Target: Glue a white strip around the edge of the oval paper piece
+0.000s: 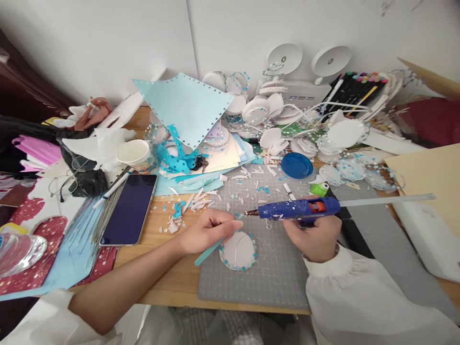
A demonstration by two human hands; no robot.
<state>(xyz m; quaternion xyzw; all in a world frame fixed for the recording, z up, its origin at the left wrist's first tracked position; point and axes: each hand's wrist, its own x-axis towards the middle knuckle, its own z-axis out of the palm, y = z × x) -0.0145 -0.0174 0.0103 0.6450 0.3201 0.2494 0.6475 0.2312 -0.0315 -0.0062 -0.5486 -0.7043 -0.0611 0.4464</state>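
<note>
My right hand (316, 235) is wrapped round a blue hot glue gun (287, 209) with a clear glue stick (388, 200) poking out of its back. Its nozzle points left, close to the fingertips of my left hand (212, 230). Those fingers pinch light teal tweezers (208, 253), their rounded end showing below the hand. A small blue piece seems to be at the tip beside the nozzle, too small to make out well. Just below lies a round white disc (237, 251), its edge ringed with small blue and white pieces, flat on the grey cutting mat (266, 287).
Paper scraps (196, 201) litter the mat and table. A phone (130, 209), a paper cup (133, 154) and a water-filled clear container (21, 249) stand left. Behind are a blue lid (296, 165), light blue punched paper (183, 105), several white discs (257, 112) and markers (359, 86).
</note>
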